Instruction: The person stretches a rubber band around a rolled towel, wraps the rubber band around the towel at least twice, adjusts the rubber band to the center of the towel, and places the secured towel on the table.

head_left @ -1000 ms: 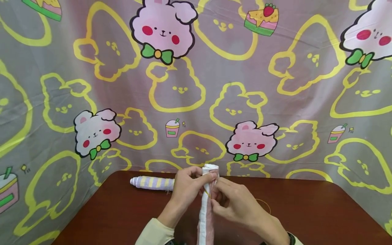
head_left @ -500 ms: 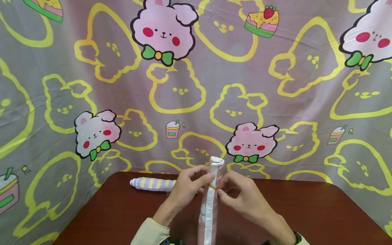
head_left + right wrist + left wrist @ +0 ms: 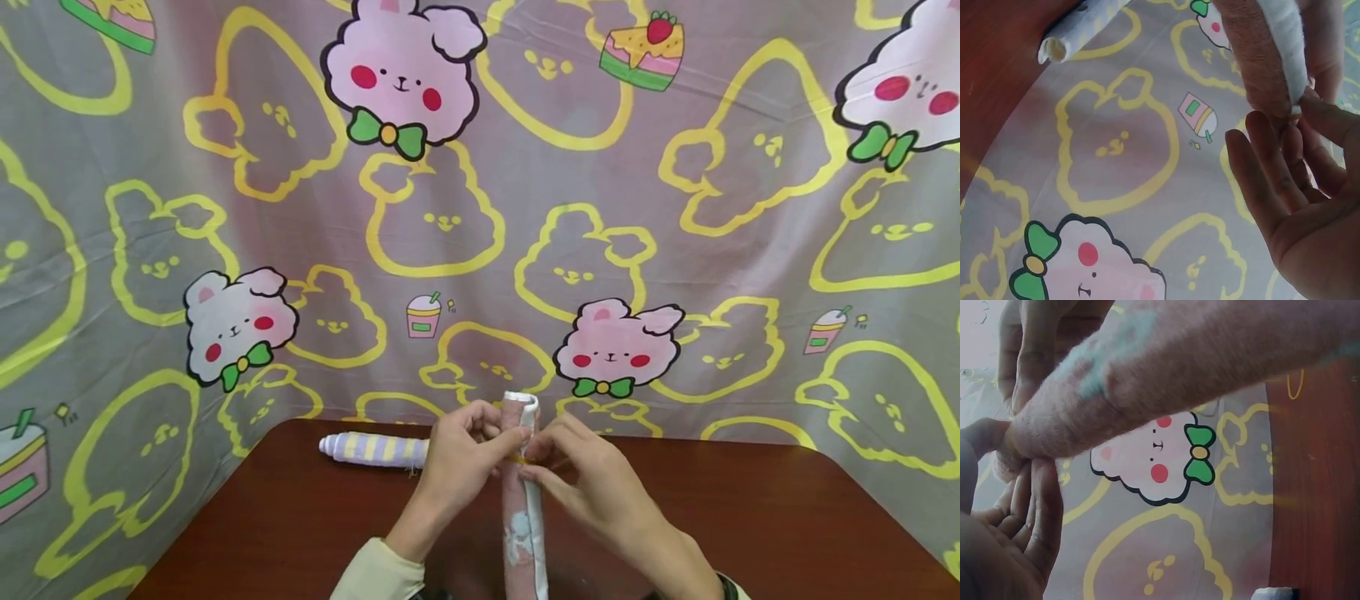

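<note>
A pink rolled towel with a white edge strip stands upright between the two hands in the head view. My left hand grips its upper part, thumb across the front and fingers behind. A thin yellow rubber band goes round the roll just below that thumb. From the other side my right hand pinches the roll at the band. In the right wrist view the right thumb lies by the white strip, while the other fingers of the right hand spread below the towel's end.
A second rolled towel, lilac and yellow striped, lies at the back left of the brown table. Another loose rubber band lies on the table. A patterned curtain hangs round the table's back and sides.
The pink roll has turned in the hands, so its white strip has shifted from left to right. The rubber band, slanting earlier, now sits level round it. The striped towel has not moved.
</note>
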Motion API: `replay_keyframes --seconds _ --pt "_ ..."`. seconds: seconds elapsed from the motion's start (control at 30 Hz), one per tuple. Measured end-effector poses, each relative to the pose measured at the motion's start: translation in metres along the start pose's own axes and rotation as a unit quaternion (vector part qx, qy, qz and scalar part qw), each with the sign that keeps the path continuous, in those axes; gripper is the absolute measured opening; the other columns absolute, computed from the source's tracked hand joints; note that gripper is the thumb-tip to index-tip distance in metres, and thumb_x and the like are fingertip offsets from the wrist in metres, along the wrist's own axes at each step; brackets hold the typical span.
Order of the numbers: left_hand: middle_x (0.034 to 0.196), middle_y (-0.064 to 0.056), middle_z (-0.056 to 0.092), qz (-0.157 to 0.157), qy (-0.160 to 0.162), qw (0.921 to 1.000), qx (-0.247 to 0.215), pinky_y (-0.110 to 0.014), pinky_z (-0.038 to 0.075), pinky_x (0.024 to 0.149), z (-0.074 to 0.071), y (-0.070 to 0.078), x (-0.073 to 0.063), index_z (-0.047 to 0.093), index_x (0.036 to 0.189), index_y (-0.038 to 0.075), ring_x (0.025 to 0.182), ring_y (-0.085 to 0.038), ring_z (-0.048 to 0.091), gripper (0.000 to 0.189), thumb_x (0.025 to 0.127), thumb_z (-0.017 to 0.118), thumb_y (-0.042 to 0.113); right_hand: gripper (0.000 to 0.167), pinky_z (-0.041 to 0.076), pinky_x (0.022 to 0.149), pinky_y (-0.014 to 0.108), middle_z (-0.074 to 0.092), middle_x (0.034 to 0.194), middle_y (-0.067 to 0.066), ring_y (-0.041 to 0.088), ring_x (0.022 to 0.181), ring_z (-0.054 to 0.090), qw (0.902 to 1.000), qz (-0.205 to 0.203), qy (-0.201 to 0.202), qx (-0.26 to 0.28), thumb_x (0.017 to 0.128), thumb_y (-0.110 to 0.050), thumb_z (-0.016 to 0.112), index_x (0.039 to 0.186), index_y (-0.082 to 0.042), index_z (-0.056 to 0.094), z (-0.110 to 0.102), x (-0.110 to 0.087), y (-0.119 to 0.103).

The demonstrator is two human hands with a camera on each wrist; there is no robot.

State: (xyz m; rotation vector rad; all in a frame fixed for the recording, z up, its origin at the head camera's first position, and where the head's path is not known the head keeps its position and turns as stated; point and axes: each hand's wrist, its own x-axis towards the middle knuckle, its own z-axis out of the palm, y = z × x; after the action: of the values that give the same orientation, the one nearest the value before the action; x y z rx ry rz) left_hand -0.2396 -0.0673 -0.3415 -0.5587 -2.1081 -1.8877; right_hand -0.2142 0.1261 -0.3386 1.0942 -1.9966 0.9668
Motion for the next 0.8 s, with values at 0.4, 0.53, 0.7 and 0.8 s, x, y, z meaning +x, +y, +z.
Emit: replay_keyframes --seconds 0.4,0.53,0.7,0.8 --pt "0.069 0.002 0.063 0.022 0.036 0.9985 0.036 -0.021 0.044 0.055 0.008 -0.005 0.000 0.068 0.083 0.008 0.063 -0.009 0.056 0.027 0.086 0.089 0.024 0.034 0.054 0.062 0.019 0.055 0.086 -0.007 0.004 0.074 0.060 0.9994 -0.011 -0.032 0.003 0.078 0.010 0.084 0.090 -0.016 0.064 0.001 -0.003 0.007" --pt "0.070 0.003 0.062 0.025 0.051 0.9976 0.039 -0.021 0.045 0.057 0.008 -0.006 0.000 0.069 0.083 0.010 0.065 -0.010 0.057 0.025 0.086 0.089 0.024 0.035 0.053 0.062 0.018 0.055 0.086 -0.006 0.006 0.074 0.061 0.9979 -0.047 -0.041 0.017 0.074 0.009 0.080 0.089 -0.016 0.062 0.004 -0.004 0.009" --pt "0.074 0.001 0.061 0.017 0.025 0.9995 -0.001 -0.021 0.045 0.061 0.005 -0.006 0.002 0.070 0.089 0.008 0.069 -0.010 0.056 0.023 0.088 0.087 0.023 0.036 0.057 0.065 0.021 0.057 0.088 -0.003 0.009 0.077 0.063 0.9976 -0.037 -0.031 0.050 0.076 0.012 0.079 0.092 -0.016 0.062 0.004 -0.005 0.010" --pt "0.091 -0.004 0.068 -0.004 -0.043 0.9979 -0.049 -0.026 0.052 0.068 -0.001 -0.005 0.004 0.074 0.110 0.005 0.081 -0.014 0.063 0.026 0.094 0.080 0.025 0.038 0.060 0.068 0.027 0.058 0.090 -0.002 0.010 0.080 0.067 0.9971 -0.004 -0.016 0.075 0.078 0.015 0.079 0.094 -0.015 0.063 0.000 -0.004 0.011"
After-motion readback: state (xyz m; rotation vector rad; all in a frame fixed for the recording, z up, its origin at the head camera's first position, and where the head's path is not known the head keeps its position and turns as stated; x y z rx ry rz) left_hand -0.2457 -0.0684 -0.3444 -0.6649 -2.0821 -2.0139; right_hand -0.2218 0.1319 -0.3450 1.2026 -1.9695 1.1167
